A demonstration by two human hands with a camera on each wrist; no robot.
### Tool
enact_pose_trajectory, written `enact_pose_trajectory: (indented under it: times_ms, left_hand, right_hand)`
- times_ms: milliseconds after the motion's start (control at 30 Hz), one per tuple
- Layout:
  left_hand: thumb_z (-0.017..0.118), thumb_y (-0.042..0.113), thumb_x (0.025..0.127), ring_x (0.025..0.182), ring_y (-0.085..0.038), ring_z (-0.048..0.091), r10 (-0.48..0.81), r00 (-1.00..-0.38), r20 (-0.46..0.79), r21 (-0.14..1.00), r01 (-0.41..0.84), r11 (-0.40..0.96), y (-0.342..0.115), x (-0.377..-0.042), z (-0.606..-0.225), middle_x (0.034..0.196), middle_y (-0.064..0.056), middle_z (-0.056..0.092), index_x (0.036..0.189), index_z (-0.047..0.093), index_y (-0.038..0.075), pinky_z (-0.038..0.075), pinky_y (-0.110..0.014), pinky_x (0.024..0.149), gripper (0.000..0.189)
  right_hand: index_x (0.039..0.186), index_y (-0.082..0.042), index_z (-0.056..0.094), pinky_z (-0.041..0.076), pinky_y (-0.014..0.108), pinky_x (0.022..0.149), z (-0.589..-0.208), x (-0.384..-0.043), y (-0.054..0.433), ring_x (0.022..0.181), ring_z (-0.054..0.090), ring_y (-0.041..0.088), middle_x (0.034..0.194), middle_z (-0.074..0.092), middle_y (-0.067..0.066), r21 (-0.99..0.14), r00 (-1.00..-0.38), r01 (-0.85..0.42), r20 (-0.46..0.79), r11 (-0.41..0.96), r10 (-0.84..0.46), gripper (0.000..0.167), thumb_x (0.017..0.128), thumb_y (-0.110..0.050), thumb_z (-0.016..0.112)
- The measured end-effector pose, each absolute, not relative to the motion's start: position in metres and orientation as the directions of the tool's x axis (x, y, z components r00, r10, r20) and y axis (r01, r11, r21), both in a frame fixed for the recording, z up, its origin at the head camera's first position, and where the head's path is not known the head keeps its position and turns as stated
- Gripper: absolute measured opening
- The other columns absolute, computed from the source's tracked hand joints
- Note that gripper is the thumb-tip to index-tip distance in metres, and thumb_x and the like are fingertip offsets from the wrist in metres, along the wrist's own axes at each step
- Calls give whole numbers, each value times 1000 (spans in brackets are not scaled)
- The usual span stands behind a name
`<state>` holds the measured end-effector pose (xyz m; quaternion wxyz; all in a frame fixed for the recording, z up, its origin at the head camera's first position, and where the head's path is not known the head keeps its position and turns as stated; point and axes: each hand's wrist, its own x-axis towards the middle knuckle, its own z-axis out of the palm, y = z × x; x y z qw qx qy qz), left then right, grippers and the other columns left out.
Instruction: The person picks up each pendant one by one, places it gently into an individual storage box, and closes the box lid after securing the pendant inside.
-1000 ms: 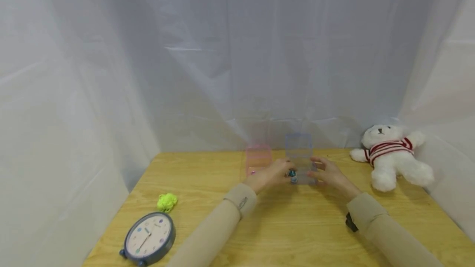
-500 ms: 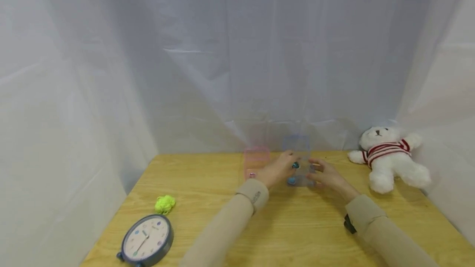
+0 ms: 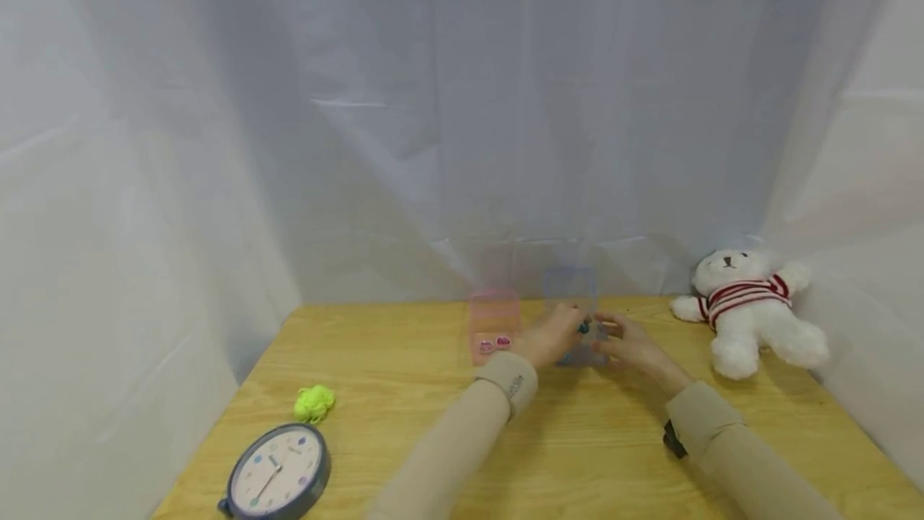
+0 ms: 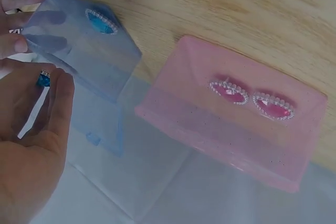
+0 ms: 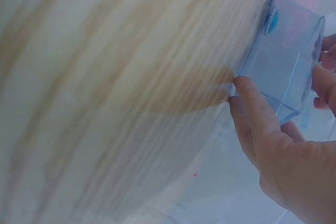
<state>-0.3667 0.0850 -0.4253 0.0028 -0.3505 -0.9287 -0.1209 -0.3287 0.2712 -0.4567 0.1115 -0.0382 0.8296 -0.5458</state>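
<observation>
My left hand (image 3: pixel 554 335) hovers over a clear blue plastic box (image 4: pixel 86 45) and pinches a blue gem earring (image 4: pixel 44 79) with a pale beaded rim. A matching blue earring (image 4: pixel 102 22) lies in the box, at the end nearer the pink box. My right hand (image 3: pixel 635 347) holds the opposite end of the blue box, with its fingers (image 5: pixel 252 98) against the wall. Just left of it stands a clear pink box (image 4: pixel 178 77); two pink gem earrings (image 4: pixel 229 92) lie side by side in it. Both lids are raised at the back.
A white teddy bear (image 3: pixel 761 331) in a striped top lies at the right rear. At the left front are a round blue clock (image 3: pixel 277 472) and a bundle of yellow-green string (image 3: pixel 314 404). A pale curtain (image 3: pixel 375 143) rises behind the wooden table (image 3: pixel 382 343).
My left hand has moved right over the blue box with the pinched earring, uncovering the pink earrings. The other blue earring stays in the box. The right hand keeps its place at the box.
</observation>
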Motion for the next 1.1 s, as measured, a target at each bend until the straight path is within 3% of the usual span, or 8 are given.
enact_pose_trajectory:
  times_ms: [233, 400, 533, 700, 867, 967, 1100]
  left_hand:
    - [66, 13, 104, 137, -21, 63, 632, -770, 87, 248, 631, 735, 80, -368, -431, 150, -6, 63, 150, 56, 17, 58, -28, 110, 48]
    - [64, 7, 104, 135, -22, 64, 624, -777, 85, 292, 618, 729, 75, -369, -430, 149, -6, 64, 149, 57, 15, 59, -28, 108, 47]
    - [63, 9, 105, 138, -24, 62, 608, -791, 69, 281, 600, 749, 74, -369, -426, 149, -9, 64, 150, 56, 13, 57, -30, 111, 46]
    - [63, 12, 105, 133, -23, 66, 599, -796, 88, 297, 595, 747, 70, -368, -427, 146, -10, 66, 150, 56, 13, 60, -29, 106, 46]
    - [62, 9, 103, 137, -27, 61, 516, -846, 133, 448, 515, 730, 65, -369, -430, 151, -13, 59, 153, 51, 11, 56, -36, 113, 51]
    - [57, 11, 105, 145, -31, 54, 425, -897, 121, 600, 408, 688, 64, -370, -432, 158, -17, 49, 158, 42, 7, 49, -42, 122, 55]
    - [49, 14, 109, 138, -40, 57, 339, -937, 87, 787, 273, 554, 62, -374, -432, 158, -30, 45, 160, 30, -4, 46, -50, 124, 57]
  right_hand:
    - [165, 3, 21, 58, 63, 104, -455, -327, 266, 145, 44, 58, 165, 22, 43, -910, -973, 45, -134, 412, -190, 74, 106, -16, 62]
    - [165, 2, 19, 58, 63, 105, -455, -328, 267, 146, 41, 59, 165, 21, 42, -909, -972, 60, -147, 413, -182, 76, 105, -15, 62]
    - [166, 1, 18, 57, 64, 106, -454, -328, 268, 148, 37, 60, 166, 19, 41, -914, -972, 62, -147, 401, -185, 77, 105, -16, 62]
    - [166, 1, 19, 58, 62, 105, -454, -327, 270, 147, 39, 59, 166, 20, 41, -913, -971, 56, -144, 405, -190, 77, 105, -17, 63]
    - [167, 0, 15, 58, 60, 106, -451, -330, 272, 145, 44, 57, 165, 23, 42, -892, -972, 53, -149, 449, -181, 78, 107, -21, 60]
    - [167, 2, 10, 52, 63, 113, -446, -335, 270, 147, 41, 57, 164, 24, 42, -888, -982, 47, -124, 458, -140, 79, 110, -32, 55]
    - [165, 8, 2, 46, 64, 119, -438, -345, 265, 150, 35, 57, 164, 23, 43, -889, -994, 45, -88, 455, -72, 88, 112, -49, 43]
